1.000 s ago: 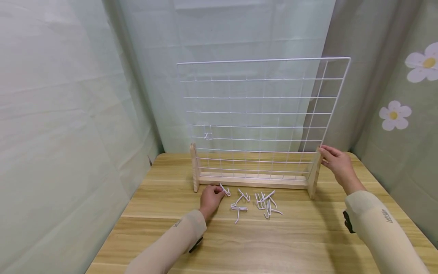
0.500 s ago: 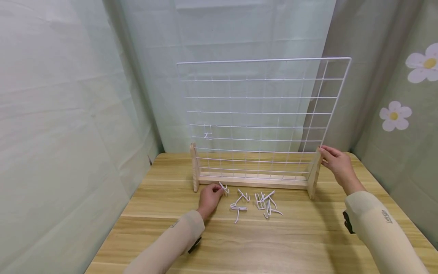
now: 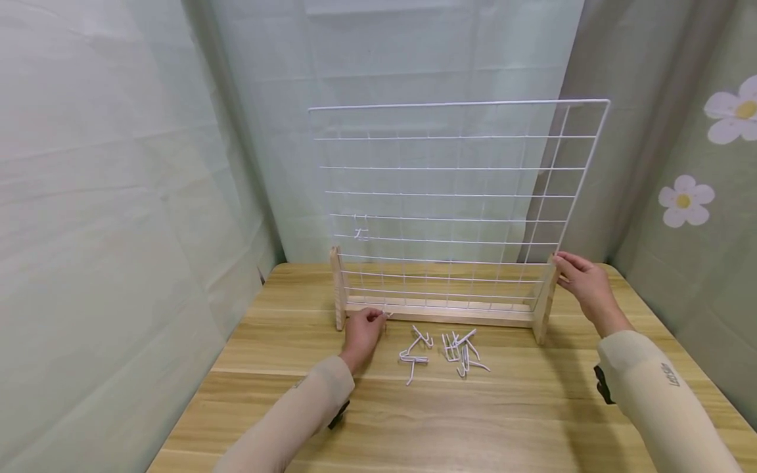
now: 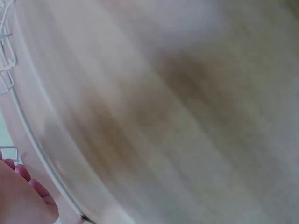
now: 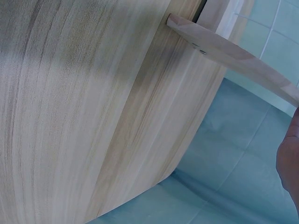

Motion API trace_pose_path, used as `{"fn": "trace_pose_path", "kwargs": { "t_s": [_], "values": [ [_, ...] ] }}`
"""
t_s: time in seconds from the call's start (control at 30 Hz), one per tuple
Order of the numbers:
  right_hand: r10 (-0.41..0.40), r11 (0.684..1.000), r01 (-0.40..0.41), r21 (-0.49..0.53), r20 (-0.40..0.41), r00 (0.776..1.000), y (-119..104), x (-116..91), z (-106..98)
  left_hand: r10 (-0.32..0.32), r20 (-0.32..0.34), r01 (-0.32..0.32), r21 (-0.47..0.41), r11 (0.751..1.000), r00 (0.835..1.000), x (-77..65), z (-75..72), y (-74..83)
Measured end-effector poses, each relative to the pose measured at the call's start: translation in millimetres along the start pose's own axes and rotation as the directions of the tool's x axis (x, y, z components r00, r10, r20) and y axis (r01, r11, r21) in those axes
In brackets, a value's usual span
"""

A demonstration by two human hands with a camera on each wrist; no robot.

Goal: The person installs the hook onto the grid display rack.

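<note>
In the head view my left hand [image 3: 362, 335] pinches a white wire hook [image 3: 387, 314] between thumb and fingertips, low in front of the wooden base bar. Its curled fingers [image 4: 39, 189] and part of the hook [image 4: 10, 153] show at the left edge of the left wrist view. My right hand [image 3: 587, 286] grips the top of the right wooden upright [image 3: 545, 302], at the foot of the white wire grid [image 3: 458, 104]. The right wrist view has this upright [image 5: 229, 53] slanting up to the hand. One double-pronged hook [image 3: 360, 234] hangs on the grid's left part.
Several loose white hooks [image 3: 464, 355] lie on the wood-grain table [image 3: 467, 420] in front of the stand, some overlapping. The left upright [image 3: 339, 289] stands just behind my left hand. Pale curtains [image 3: 118, 197] enclose the back and sides.
My left hand has lifted slightly and moved back toward the base bar, turning the hook so that it appears shorter in view. The right hand has stayed on the upright.
</note>
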State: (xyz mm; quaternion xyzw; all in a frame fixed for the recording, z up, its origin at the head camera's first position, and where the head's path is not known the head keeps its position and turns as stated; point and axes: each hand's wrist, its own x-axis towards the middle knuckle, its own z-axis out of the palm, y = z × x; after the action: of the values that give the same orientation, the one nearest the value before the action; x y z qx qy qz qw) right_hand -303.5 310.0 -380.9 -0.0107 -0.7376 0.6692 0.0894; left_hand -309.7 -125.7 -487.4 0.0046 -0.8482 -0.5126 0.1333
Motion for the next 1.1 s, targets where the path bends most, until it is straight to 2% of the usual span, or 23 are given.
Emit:
{"fn": "trace_pose_path", "kwargs": {
  "t_s": [0.43, 0.63, 0.8, 1.03, 1.1],
  "values": [
    [0.001, 0.999, -0.001, 0.033, -0.001, 1.000, 1, 1, -1, 0.040, -0.055, -0.041, -0.015, 0.999, 0.998, 0.7, -1.9, 12.0],
    [0.005, 1.000, -0.005, 0.001, 0.002, 1.000, 3, 2, -2, 0.065, -0.070, -0.065, 0.014, 0.998, 0.995, 0.6, 0.9, 17.6],
    [0.006, 0.999, -0.006, 0.050, 0.004, 1.000, 3, 2, -1, 0.104, -0.082, -0.101, 0.035, 0.994, 0.991, 0.8, 2.2, 23.4],
    [0.013, 0.999, -0.013, 0.033, 0.003, 1.000, 1, 1, 0, 0.183, -0.148, -0.178, 0.046, 0.983, 0.972, 3.9, 4.2, 35.6],
    [0.015, 0.998, -0.015, 0.057, 0.003, 1.000, 2, 1, -1, 0.191, -0.173, -0.186, 0.044, 0.982, 0.966, 4.3, 5.4, 39.0]
  ]
}}
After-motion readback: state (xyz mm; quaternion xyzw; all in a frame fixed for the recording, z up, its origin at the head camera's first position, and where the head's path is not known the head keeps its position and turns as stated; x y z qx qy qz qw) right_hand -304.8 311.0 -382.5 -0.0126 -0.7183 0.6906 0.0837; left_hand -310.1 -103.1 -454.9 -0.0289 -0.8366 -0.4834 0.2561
